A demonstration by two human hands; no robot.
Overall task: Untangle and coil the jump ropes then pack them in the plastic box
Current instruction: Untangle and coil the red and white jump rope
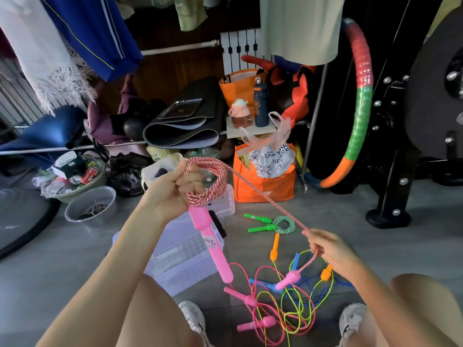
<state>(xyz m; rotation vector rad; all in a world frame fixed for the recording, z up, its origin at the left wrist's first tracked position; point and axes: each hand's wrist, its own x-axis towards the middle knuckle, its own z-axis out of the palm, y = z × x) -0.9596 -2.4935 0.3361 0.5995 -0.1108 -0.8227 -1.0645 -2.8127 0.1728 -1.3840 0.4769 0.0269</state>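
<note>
Red-and-white braided jump rope [208,181]: partly wound into a coil and held above the floor at mid-view.

Surface is a grey tiled floor [75,259].

- At far left a grey round plastic basin [92,206] stands on the floor, with a blue hanging garment [100,38] above it.
- A clear plastic storage box [172,266] sits on the floor beside the left forearm.
- The left hand [172,194] is curled tight round the coil, and a long pink plastic handle [213,246] hangs below it.
- Behind, an orange fabric bag [263,189] stands on the floor.
- A coiled green-handled rope [283,224] lies just right of the box.
- Nearer the person, a loose tangle of thin pink, yellow-green and blue ropes [288,304] lies between the shoes.
- The right hand [328,249], well apart from the left, pinches the braided rope's free run. This run goes straight up to the coil and down to a second pink handle [288,280] on the tangle.
- At right, a red, green and orange hoop [358,101] stands beside a black metal equipment frame [395,196].
</note>
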